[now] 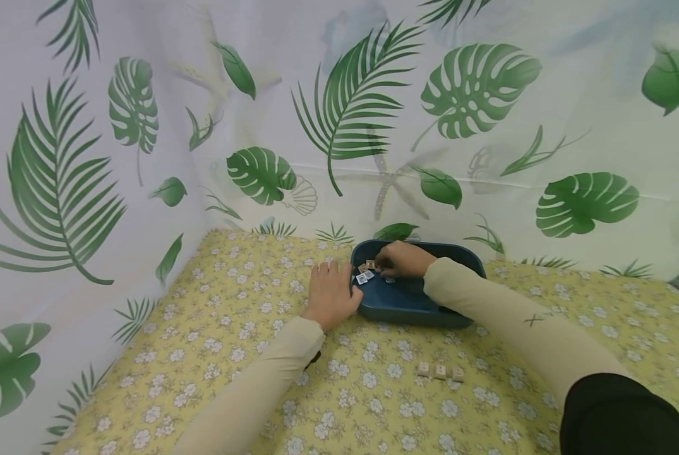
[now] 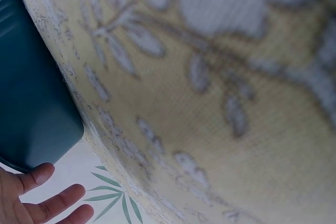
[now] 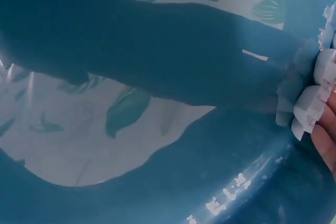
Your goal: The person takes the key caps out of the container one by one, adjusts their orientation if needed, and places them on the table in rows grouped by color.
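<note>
The left hand, fingers apart, lies at the blue tray, probably steadying it; the right hand dips among small tiles, its grip unclear.

Tablecloth: yellow ground, printed with white flowers and fine sprigs. Backdrop: white cloth rising behind the tablecloth and along its left side, patterned with green leaves (some feathery, others broad and notched), pale starfish and an outlined shell.
</note>
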The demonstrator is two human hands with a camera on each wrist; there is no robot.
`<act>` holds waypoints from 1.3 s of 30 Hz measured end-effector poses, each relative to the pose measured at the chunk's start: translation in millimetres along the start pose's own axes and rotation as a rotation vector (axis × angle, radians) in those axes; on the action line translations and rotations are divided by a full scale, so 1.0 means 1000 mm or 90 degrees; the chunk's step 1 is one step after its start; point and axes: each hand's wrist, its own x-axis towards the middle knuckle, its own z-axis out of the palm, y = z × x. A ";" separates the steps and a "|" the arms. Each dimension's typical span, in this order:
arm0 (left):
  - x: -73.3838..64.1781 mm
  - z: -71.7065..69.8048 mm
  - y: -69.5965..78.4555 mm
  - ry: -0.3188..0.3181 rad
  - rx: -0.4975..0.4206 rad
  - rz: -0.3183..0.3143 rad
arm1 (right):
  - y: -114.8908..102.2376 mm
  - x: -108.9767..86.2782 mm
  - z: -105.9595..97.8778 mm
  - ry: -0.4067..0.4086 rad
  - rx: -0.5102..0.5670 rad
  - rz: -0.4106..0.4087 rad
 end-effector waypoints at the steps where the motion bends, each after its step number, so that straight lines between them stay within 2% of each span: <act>1: 0.000 0.000 0.000 0.000 -0.001 0.000 | 0.000 -0.001 0.000 0.002 0.010 0.003; 11: -0.001 0.001 0.002 -0.009 0.001 -0.010 | 0.004 -0.005 -0.001 -0.017 0.126 0.032; 14: -0.001 0.001 0.003 -0.002 0.000 -0.010 | 0.005 -0.008 -0.006 -0.016 0.143 0.050; 20: 0.000 0.001 0.003 0.002 0.007 -0.013 | -0.001 -0.017 -0.025 0.010 0.148 0.051; 24: 0.000 0.001 0.001 -0.001 0.009 -0.013 | -0.009 -0.021 -0.042 0.028 0.161 0.053; 31: 0.001 0.001 0.001 -0.003 0.020 -0.009 | -0.034 -0.042 -0.068 0.039 0.158 0.041; 36: 0.000 0.000 0.002 -0.011 0.024 -0.010 | -0.056 -0.065 -0.078 0.051 0.156 0.046; 39: 0.001 0.002 0.003 -0.010 0.023 -0.012 | -0.066 -0.079 -0.078 0.058 0.156 0.032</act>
